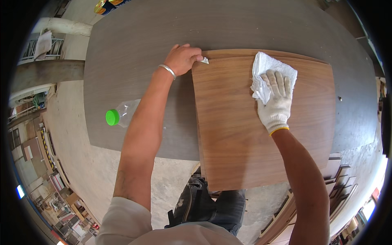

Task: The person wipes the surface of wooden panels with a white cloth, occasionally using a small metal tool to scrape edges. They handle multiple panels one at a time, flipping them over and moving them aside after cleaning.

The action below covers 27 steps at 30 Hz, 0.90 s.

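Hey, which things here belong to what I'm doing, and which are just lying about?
In use:
- White cloth, under your gloved right hand
- Stacked wood-grain panels
- Small pale scrap, at your bare left hand
- Grey table, beneath the panels

Seemingly just lying about:
- Green-capped clear bottle
- Blue-and-gold containers, upper left
- Boards, lower right

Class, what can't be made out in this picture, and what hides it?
Head view:
Clear plastic bottle: its base, behind the left forearm.
Upper wood-grain panel: the patch beneath the white cloth.
Gloved right hand: its palm, hidden by its own back.
Blue-and-gold containers: partly cut off by the upper edge.
White scrap at the left hand: too small to identify.
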Each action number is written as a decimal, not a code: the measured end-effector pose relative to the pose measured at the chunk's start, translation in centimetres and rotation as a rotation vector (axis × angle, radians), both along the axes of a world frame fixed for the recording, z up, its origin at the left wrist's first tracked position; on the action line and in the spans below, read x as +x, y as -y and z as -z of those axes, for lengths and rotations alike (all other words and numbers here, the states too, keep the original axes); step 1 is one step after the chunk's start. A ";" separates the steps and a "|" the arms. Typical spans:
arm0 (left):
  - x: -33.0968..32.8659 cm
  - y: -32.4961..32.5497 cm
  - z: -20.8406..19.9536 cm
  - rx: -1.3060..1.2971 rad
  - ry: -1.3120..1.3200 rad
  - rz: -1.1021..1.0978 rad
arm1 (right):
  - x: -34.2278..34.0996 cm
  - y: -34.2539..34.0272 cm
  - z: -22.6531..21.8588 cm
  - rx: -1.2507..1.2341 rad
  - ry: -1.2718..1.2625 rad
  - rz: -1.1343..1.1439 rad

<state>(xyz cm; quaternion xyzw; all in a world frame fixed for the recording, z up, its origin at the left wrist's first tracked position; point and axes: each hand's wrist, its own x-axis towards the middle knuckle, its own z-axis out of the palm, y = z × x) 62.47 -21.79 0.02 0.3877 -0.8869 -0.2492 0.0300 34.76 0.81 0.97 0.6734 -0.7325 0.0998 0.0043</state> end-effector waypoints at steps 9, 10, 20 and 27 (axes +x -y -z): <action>1.0 0.5 -0.6 -0.002 0.052 0.056 | 0.0 -0.1 0.0 -0.014 0.006 0.001; 1.1 0.5 -0.6 -0.009 0.055 0.069 | 0.0 -0.1 0.0 -0.017 0.001 0.001; 0.9 0.8 -0.3 -0.017 0.080 0.124 | 0.0 -0.1 0.1 -0.088 0.030 -0.014; 1.0 0.4 -0.1 -0.031 0.010 0.098 | -0.1 -0.2 0.3 -0.071 0.037 -0.021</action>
